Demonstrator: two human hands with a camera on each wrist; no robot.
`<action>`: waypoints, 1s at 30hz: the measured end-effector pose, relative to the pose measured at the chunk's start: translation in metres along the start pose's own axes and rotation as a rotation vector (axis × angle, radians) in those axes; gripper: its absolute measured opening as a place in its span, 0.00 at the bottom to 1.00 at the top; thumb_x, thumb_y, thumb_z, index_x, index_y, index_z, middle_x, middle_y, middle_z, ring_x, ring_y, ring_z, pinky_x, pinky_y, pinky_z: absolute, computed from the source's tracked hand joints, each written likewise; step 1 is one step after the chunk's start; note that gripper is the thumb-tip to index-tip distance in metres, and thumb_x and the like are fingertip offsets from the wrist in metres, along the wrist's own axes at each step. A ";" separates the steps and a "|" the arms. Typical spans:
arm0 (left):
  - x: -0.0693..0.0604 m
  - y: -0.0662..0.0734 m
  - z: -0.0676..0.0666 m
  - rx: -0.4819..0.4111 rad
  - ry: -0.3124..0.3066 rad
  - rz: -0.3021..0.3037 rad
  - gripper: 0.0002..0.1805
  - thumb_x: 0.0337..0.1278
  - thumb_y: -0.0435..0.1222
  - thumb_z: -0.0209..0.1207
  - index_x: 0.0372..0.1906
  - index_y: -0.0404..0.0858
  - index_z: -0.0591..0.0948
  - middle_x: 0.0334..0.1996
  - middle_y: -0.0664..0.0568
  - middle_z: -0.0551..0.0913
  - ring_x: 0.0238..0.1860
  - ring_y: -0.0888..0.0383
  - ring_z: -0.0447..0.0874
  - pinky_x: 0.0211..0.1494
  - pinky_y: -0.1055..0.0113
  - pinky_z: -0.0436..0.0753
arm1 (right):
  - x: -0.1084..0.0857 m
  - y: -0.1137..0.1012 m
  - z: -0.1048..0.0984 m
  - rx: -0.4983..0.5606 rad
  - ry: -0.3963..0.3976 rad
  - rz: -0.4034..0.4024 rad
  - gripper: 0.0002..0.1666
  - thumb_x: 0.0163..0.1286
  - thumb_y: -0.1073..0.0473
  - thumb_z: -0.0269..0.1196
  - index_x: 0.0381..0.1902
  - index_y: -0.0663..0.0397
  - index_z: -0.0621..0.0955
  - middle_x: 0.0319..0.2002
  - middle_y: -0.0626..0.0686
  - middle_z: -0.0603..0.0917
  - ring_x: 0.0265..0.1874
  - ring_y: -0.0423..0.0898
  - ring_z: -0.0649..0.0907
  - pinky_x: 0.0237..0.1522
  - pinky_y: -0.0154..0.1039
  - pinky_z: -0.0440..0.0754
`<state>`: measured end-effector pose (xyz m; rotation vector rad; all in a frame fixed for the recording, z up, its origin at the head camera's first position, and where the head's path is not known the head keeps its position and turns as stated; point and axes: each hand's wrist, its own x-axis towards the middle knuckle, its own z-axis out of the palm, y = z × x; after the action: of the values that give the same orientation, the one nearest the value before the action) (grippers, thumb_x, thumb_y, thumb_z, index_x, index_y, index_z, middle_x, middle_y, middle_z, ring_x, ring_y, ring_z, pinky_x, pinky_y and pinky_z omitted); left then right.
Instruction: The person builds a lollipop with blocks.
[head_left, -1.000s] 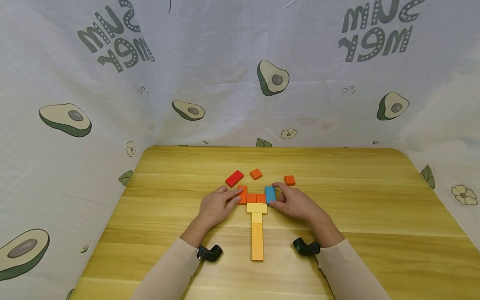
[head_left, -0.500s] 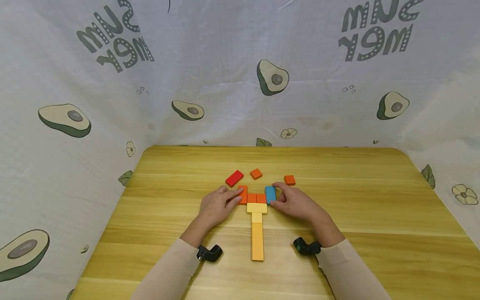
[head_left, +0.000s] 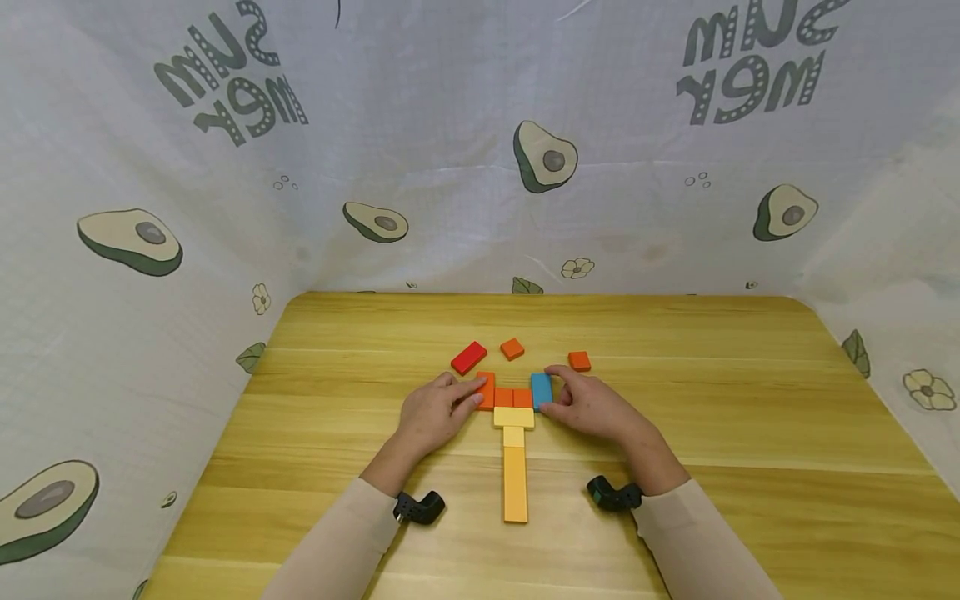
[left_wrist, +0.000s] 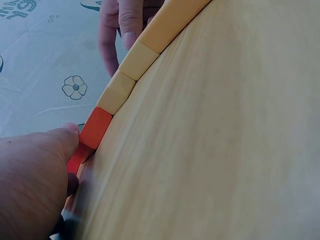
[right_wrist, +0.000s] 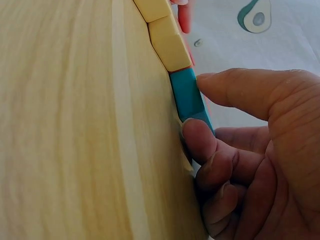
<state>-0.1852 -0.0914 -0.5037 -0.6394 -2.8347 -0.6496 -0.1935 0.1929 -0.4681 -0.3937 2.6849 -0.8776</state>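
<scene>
Flat coloured blocks lie joined in a T-like figure mid-table. My left hand (head_left: 435, 412) holds the orange block (head_left: 487, 392) at the figure's left end, thumb and forefinger on it. At the opposite end, my right hand (head_left: 592, 404) pinches the blue block (head_left: 541, 392) between thumb and forefinger; its other fingers are curled in the right wrist view. Between these two blocks sit two small orange squares (head_left: 512, 397). Below them come a pale yellow block (head_left: 513, 417), a small yellow square (head_left: 513, 437) and a long yellow-orange block (head_left: 515, 485), which points toward me.
Beyond the figure lie a red block (head_left: 468, 357), a loose orange square (head_left: 512, 348) and another orange square (head_left: 579, 361) farther right. The wooden table (head_left: 735, 400) meets a printed cloth (head_left: 450, 167) at its back and sides.
</scene>
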 end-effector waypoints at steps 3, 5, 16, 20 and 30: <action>-0.001 0.000 0.000 -0.008 -0.005 -0.008 0.21 0.74 0.53 0.55 0.65 0.59 0.81 0.31 0.60 0.76 0.21 0.66 0.61 0.24 0.73 0.60 | 0.000 0.002 -0.001 0.017 0.024 0.004 0.38 0.72 0.48 0.66 0.73 0.57 0.69 0.30 0.50 0.79 0.26 0.44 0.75 0.30 0.39 0.73; -0.001 0.000 0.000 -0.008 -0.008 -0.012 0.21 0.74 0.53 0.55 0.66 0.59 0.81 0.31 0.60 0.76 0.21 0.66 0.61 0.24 0.73 0.60 | 0.000 0.003 -0.001 0.029 0.062 0.010 0.36 0.72 0.48 0.66 0.71 0.56 0.70 0.29 0.49 0.78 0.25 0.44 0.75 0.31 0.40 0.74; 0.000 0.001 0.001 0.014 -0.012 -0.026 0.21 0.73 0.55 0.56 0.65 0.60 0.81 0.29 0.61 0.72 0.19 0.66 0.59 0.23 0.73 0.58 | -0.001 0.026 -0.013 -0.048 0.271 0.134 0.31 0.76 0.51 0.60 0.71 0.58 0.70 0.28 0.52 0.79 0.23 0.46 0.74 0.29 0.39 0.72; 0.000 0.001 0.001 0.003 -0.013 -0.034 0.21 0.73 0.55 0.56 0.65 0.60 0.81 0.30 0.60 0.73 0.20 0.66 0.60 0.23 0.73 0.59 | 0.000 0.031 -0.015 -0.081 0.240 0.144 0.34 0.77 0.52 0.58 0.75 0.59 0.66 0.28 0.52 0.79 0.23 0.46 0.74 0.29 0.38 0.71; 0.001 -0.001 0.003 0.006 -0.016 -0.045 0.21 0.73 0.55 0.55 0.66 0.61 0.81 0.30 0.61 0.73 0.20 0.66 0.60 0.24 0.73 0.59 | 0.001 0.029 -0.015 -0.095 0.241 0.133 0.32 0.78 0.54 0.58 0.73 0.63 0.66 0.27 0.53 0.78 0.22 0.46 0.74 0.28 0.38 0.71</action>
<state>-0.1868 -0.0908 -0.5067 -0.5846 -2.8722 -0.6456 -0.2042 0.2231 -0.4737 -0.1335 2.9411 -0.8070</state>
